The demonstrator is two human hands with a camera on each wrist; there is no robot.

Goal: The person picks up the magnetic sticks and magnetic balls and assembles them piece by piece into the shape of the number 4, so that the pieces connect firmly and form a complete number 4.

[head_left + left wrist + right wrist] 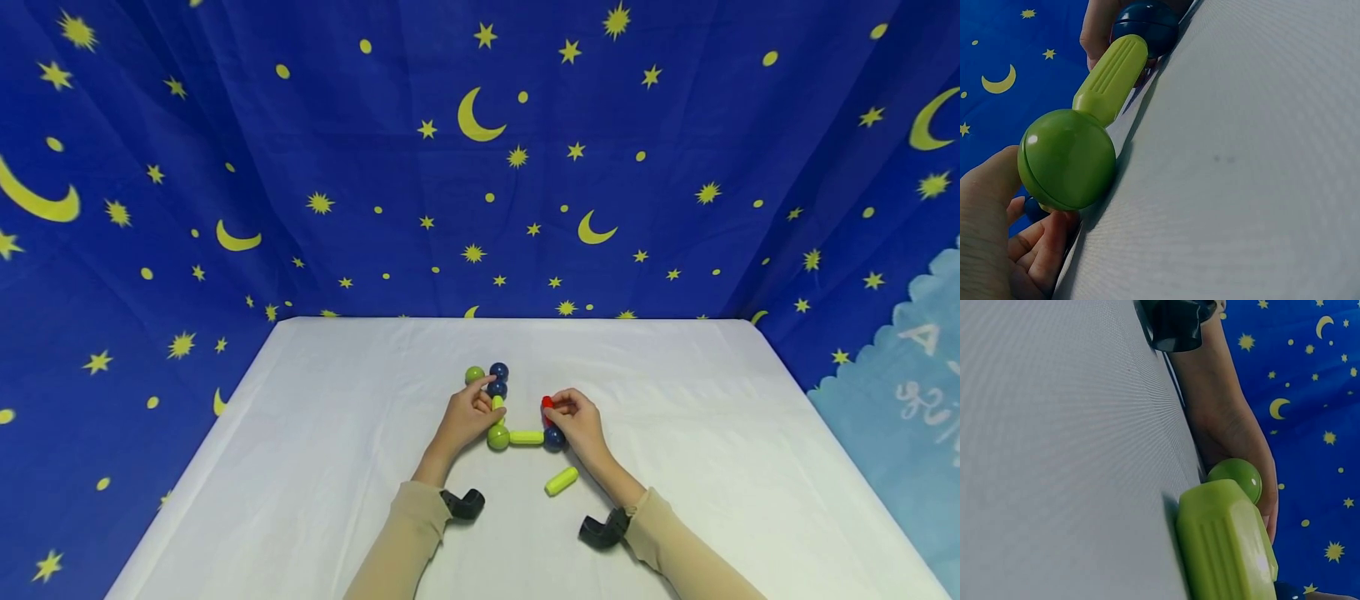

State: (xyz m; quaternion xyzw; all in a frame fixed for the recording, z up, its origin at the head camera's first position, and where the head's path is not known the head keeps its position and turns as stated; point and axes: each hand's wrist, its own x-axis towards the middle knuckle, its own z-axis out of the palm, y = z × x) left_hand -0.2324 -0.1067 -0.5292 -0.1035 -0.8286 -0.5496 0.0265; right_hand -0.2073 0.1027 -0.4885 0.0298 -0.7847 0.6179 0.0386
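Pinching left hand (471,412): thumb and fingers grip the left rod (497,402), yellow-green, left of and beyond the corner green ball (498,437), the landmark; the index finger reaches over the middle blue ball (497,390).
Pinching right hand (581,421): thumb and fingertips hold the red rod (547,403), to the right of the landmark and slightly beyond it.
Left rod: extends from the landmark, away from the person, towards the middle blue ball.
Cross rod (527,437): yellow-green and ribbed, touching the landmark and running right to the right blue ball (554,440).
Red rod: near end at the right blue ball; fingers hide whether they touch.
Far balls: the far blue ball (498,371) and far green ball (474,375) lie beyond the landmark, the green one further left.
Loose rod (561,481): yellow-green, nearer the person than the landmark and to its right, apart from the joined pieces.
White table (337,467): bears the landmark and all other pieces.
Blue curtain (405,75): star-and-moon print, well beyond the landmark.
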